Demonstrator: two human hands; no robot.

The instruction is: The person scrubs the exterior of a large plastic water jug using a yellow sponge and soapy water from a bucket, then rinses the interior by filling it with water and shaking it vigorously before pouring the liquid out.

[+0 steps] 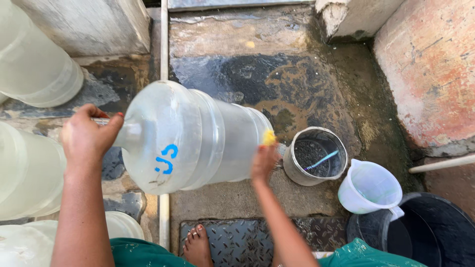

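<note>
Two hands hold a large clear water jug (pixel 193 136) on its side above the wet floor (pixel 277 79) — the left hand (pixel 88 136) is wrapped around its neck, the right hand (pixel 263 160) presses a yellow sponge (pixel 268 138) against its base. Just beside it stand a metal pot (pixel 297 170), a white pitcher (pixel 368 188) and a black bucket (pixel 430 232).

Person seen from above. Both arms are bare from the lower frame edge to the wrists; no sleeves, watch or bracelets are visible. The left hand (pixel 88 136) shows a red-painted nail at one fingertip. The right hand (pixel 263 163) carries no visible ring. A teal-green garment (pixel 141 252) with a faint pattern covers the lap. One foot (pixel 198 245) is bare, without sandal.
</note>
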